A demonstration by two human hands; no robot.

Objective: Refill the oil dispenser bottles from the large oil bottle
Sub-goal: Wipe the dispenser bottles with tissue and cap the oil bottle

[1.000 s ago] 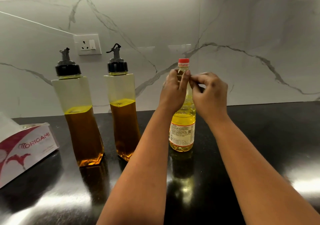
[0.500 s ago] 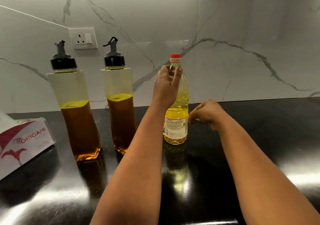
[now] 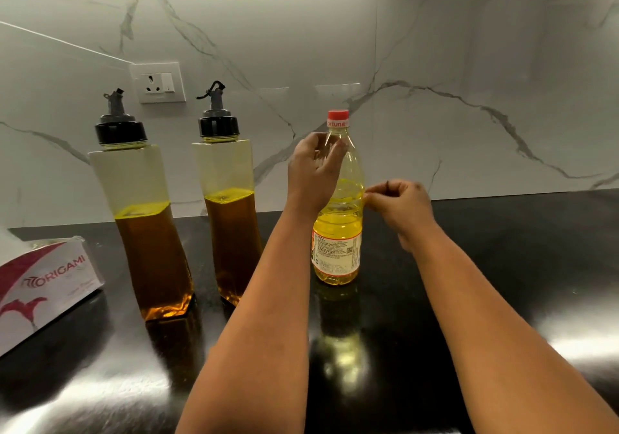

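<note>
My left hand [image 3: 315,169] grips the neck of the oil bottle [image 3: 339,206], upright on the surface [image 3: 469,299] right of both dispensers. My right hand [image 3: 400,204] has dropped from the cap [image 3: 337,118], fingers pinched together; cap still on.

Large oil bottle [image 3: 339,226]: yellow oil, red cap [image 3: 337,118]. Both dispenser bottles [image 3: 147,232] [image 3: 231,219]: amber-brown oil, black caps. Counter [image 3: 502,266] glossy black; wall [image 3: 435,65] white marble, grey veins.

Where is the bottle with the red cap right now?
The bottle with the red cap stands upright on the black counter, right of the two dispenser bottles, between the hands; the left hand holds its neck.
</note>
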